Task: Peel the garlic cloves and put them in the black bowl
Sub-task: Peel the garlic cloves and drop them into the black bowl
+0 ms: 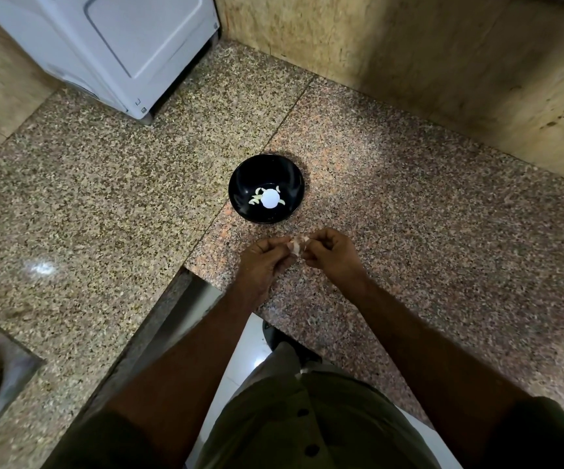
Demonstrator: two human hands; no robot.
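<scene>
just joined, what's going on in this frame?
A person stands at a granite counter peeling garlic. Both hands meet over the counter edge: the left hand and the right hand each pinch the same garlic clove, its papery skin partly loose. Just beyond sits the black bowl with a few peeled cloves already in it. A white appliance stands at the back left.

I see a speckled granite counter [409, 204] that wraps an inner corner. A black bowl [240, 184] sits on it near the middle, and a white appliance [111, 49] stands at its far left corner.
</scene>
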